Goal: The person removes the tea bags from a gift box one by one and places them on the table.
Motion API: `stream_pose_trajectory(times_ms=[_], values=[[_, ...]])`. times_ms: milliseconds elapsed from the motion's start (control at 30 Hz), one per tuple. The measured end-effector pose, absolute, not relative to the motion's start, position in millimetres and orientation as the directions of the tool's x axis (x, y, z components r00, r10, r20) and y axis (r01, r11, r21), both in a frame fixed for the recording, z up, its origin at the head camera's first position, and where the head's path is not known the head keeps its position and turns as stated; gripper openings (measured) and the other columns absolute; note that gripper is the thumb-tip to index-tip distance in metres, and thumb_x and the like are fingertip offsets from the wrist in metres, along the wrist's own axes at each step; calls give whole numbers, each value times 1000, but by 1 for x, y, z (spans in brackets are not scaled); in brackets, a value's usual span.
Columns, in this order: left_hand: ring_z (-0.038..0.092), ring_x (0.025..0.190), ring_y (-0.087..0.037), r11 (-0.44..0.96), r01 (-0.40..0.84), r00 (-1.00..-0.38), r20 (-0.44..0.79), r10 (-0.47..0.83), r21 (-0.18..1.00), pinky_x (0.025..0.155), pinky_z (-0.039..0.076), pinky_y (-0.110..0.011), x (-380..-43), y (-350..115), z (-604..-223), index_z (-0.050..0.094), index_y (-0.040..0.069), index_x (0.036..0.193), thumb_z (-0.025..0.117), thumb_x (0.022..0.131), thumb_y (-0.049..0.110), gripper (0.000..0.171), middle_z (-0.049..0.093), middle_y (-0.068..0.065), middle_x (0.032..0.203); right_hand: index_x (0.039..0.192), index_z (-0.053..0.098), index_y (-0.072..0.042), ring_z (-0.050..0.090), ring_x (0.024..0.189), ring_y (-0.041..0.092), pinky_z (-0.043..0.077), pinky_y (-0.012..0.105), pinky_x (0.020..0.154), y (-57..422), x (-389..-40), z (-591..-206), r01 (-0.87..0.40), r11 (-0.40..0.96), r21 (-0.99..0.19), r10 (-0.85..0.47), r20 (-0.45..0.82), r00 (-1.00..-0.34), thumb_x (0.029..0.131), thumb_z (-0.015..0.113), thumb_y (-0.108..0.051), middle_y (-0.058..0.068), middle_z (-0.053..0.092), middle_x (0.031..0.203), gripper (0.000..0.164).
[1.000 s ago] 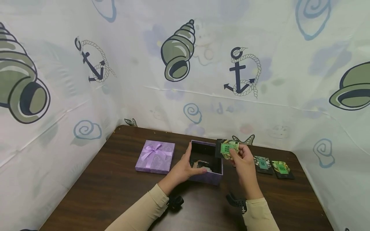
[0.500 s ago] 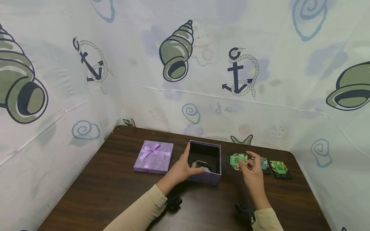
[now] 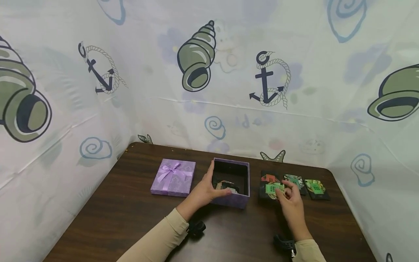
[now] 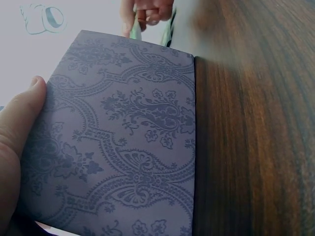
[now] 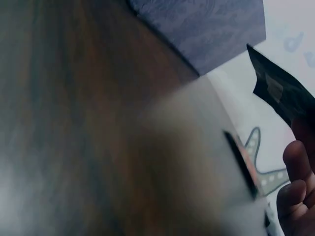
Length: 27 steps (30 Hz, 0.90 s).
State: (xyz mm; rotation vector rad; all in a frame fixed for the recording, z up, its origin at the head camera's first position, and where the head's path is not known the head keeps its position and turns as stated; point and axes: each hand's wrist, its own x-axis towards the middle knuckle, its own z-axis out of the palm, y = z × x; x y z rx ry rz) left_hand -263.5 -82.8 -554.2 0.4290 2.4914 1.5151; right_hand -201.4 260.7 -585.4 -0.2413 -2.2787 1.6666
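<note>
A purple patterned gift box (image 3: 236, 202) stands without its lid on the dark wooden table; a few dark packets (image 3: 228, 187) lie inside. My left hand (image 3: 203, 190) holds its near left corner, thumb over the front rim. In the left wrist view the box wall (image 4: 128, 137) fills the middle. My right hand (image 3: 292, 199) pinches a black packet with a green label (image 3: 271, 189), low over the table right of the box. Behind it lies a packet with a red-orange label (image 3: 268, 178). In the right wrist view the held packet's dark underside (image 5: 280, 88) shows.
Left of the box lies the purple lid (image 3: 175, 178) with a ribbon bow. Two more packets, one with a pale label (image 3: 294, 181) and one with a green label (image 3: 316, 188), lie at the right. A printed curtain (image 3: 235, 91) hangs behind the table (image 3: 131, 211).
My right hand has carried the green-labelled packet from above the box rightward and down toward the table. The red-orange-labelled packet now shows more fully. My left hand stays on the box.
</note>
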Motion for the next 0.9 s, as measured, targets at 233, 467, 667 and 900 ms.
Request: stream_pose_trajectory(times_ms=[233,467,667,900], values=[[30,164,-47,437,146,-938,-16,345,887,127,33,-70,-264,-83,-553,-8,39,175,93,84,55,137,11,-11,185,147,55,-8,39,62,11,36,31,61,272,-193,-596,9,388,-921,334,132,-933,108,72,-32,-2,49,79,49],[30,164,-46,431,135,-936,-28,350,892,127,32,-69,-262,-83,-552,-9,45,174,92,83,57,137,12,-12,184,143,59,-10,41,65,13,37,30,62,275,-186,-607,94,404,-910,348,58,-936,107,72,-41,-1,52,84,49],[33,162,-49,429,142,-938,-18,347,892,126,34,-71,-263,-83,-554,-9,43,174,92,83,58,136,14,-15,184,142,63,-12,45,73,14,38,29,68,275,-188,-607,124,516,-848,319,56,-946,107,71,-43,2,58,89,47],[27,165,-46,425,146,-938,-12,347,893,128,30,-70,-263,-83,-552,-9,46,173,92,84,56,135,11,-11,185,145,62,-11,49,84,19,41,35,75,275,-190,-598,171,645,-745,255,0,-967,107,69,-49,9,59,109,54]])
